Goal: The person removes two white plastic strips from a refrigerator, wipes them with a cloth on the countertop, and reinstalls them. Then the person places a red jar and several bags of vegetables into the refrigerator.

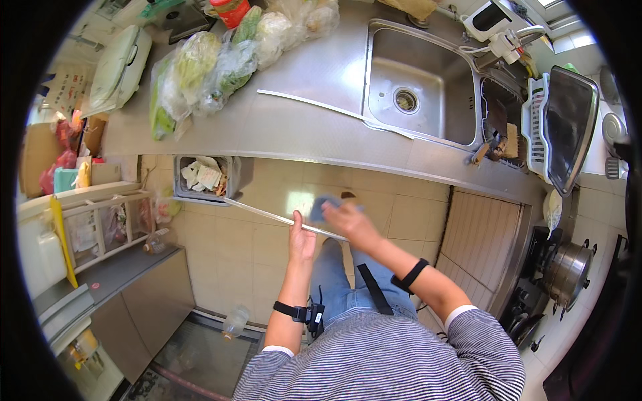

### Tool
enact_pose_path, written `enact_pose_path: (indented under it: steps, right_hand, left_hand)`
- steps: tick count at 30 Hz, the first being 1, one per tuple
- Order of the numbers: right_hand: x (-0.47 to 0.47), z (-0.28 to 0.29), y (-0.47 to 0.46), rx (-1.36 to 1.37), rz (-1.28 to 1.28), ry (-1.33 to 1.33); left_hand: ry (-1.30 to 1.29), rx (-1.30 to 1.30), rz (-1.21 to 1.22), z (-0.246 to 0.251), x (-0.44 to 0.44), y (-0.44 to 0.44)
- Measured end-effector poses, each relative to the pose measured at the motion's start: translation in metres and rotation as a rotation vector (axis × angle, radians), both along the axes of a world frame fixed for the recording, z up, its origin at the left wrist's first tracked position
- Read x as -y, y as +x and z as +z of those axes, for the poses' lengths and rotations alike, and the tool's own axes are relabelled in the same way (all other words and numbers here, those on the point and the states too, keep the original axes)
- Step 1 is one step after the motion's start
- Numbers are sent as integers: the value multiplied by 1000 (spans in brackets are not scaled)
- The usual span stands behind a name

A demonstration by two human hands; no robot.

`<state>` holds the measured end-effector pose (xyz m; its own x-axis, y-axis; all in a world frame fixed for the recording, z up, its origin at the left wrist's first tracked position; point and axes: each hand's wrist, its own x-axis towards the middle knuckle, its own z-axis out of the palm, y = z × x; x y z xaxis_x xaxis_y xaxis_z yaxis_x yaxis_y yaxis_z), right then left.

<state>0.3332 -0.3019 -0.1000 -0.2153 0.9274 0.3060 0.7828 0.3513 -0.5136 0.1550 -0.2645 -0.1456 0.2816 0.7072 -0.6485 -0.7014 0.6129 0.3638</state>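
Note:
My left hand (302, 239) holds a long, thin white strip (261, 211) near its middle, thumb up along it. The strip slants over the floor, one end by the grey waste bin, the other near my legs. In my right hand (351, 220) is a blue-grey cloth (321, 208), blurred, just above the strip; whether it touches the strip I cannot tell. Another white strip (311, 103) lies on the steel counter (311, 135), its right end along the front rim of the sink (401, 120).
A grey bin (200, 199) with paper waste stands below the counter edge. Bagged vegetables (200, 70) lie at the counter's back left. Right of the sink are a white dish rack (535, 125) and a steel pot (569, 273). A plastic bottle (235, 321) is at lower left.

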Motion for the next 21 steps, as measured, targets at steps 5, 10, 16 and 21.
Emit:
enact_pose_path:
  steps: [5, 10, 16, 21]
  right_hand:
    - [-57, 2, -3, 74, 190, 5]
    - [-116, -4, 38, -11, -319, 41]
    - [-50, 12, -20, 20, 60, -50]
    - [1, 27, 47, 5, 187, -94]
  left_hand:
    - [26, 29, -20, -1, -2, -7]
    - [-8, -1, -9, 8, 0, -3]
    - [-59, -13, -22, 13, -4, -4]
    - [-49, 60, -13, 24, -1, -1]
